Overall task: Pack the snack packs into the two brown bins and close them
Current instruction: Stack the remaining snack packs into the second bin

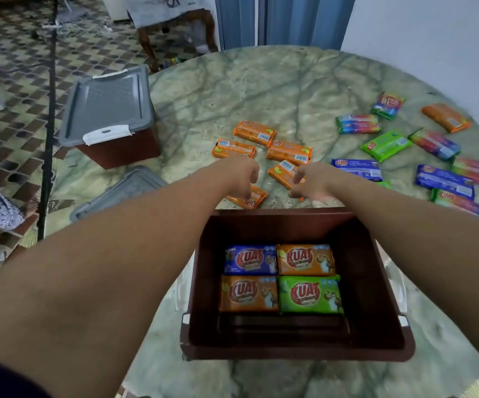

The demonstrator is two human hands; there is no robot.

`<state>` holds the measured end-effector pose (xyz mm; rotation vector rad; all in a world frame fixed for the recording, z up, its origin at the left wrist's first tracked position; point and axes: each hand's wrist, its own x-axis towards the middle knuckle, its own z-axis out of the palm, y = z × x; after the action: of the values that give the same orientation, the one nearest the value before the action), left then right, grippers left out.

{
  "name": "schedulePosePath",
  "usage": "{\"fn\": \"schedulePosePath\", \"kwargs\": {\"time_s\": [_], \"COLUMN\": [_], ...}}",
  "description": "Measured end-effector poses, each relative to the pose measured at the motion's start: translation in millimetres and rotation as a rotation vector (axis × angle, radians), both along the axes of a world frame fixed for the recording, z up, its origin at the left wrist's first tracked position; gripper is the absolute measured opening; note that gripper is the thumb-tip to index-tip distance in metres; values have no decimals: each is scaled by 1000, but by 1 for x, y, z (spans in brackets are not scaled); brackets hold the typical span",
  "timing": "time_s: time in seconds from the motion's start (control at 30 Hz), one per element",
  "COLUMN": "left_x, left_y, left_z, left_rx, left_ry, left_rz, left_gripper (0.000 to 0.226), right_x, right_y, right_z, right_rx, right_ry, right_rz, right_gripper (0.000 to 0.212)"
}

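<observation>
Four snack packs (279, 278) lie flat in the open brown bin (381, 282) nearest me; most are still out on the table (261, 90).

I have my left hand (242, 179) curled down onto one orange pack (248, 199) just beyond the bin's far rim; my right hand (308, 183) pinches at another orange pack (282, 173) beside it; more packs lie scattered to the right; the second brown bin (123, 152) stands at the far left with its grey lid (107, 106) on; a loose grey lid (123, 193) lies nearby; by my reckoning, packing is early and this bin is not yet closed.
</observation>
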<state>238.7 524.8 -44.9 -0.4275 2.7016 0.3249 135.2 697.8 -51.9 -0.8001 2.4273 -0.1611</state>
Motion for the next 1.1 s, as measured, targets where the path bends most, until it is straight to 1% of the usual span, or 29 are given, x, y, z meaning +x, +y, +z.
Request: {"fn": "schedulePosePath", "kwargs": {"time_s": [0.1, 0.2, 0.27, 0.33, 0.37, 0.43, 0.5, 0.6, 0.67, 0.73, 0.83, 0.9, 1.0, 1.1], "left_x": [-13, -18, -17, -13, -12, -12, -14, -14, -11, -9, -6, -3, 5, 19], "left_y": [-5, -8, -9, -10, -10, -11, -11, -14, -15, -15, -12, -8, 2, 15], "left_z": [-9, -25, -37, -46, -49, -53, -55, -56, -55, -49, -35, -24, -5, 11], "left_rx": [-170, -291, -279, -251, -250, -277, -283, -217, -148, -72, -21, 11, 71, 59], "left_ry": [-125, -188, -208, -188, -163, -119, -127, -131, -77, -2, 92, 170, 286, 402], "left_rz": [-143, -214, -220, -211, -206, -197, -170, -71, 15, 82, 107, 113, 156, 171], "left_gripper": [69, 85, 85, 75, 69, 60, 63, 74, 74, 72, 74, 72, 63, 64], "right_x": [-12, -17, -18, -17, -18, -19, -20, -21, -19, -18, -13, -8, 1, 16], "right_y": [-10, -20, -24, -27, -28, -31, -32, -33, -34, -33, -29, -24, -17, -6], "right_z": [-15, -30, -39, -46, -50, -55, -59, -61, -58, -52, -37, -27, -14, -1], "right_rx": [48, 59, 70, 70, 71, 68, 48, 61, 81, 78, 18, -59, -247, -422], "right_ry": [68, 103, 112, 112, 128, 164, 168, 169, 194, 224, 222, 186, 112, 137], "right_rz": [-1, 22, 42, 35, 28, -3, -36, -67, -101, -127, -145, -175, -185, -164], "right_gripper": [65, 69, 67, 66, 69, 87, 101, 108, 108, 101, 90, 89, 91, 91]}}
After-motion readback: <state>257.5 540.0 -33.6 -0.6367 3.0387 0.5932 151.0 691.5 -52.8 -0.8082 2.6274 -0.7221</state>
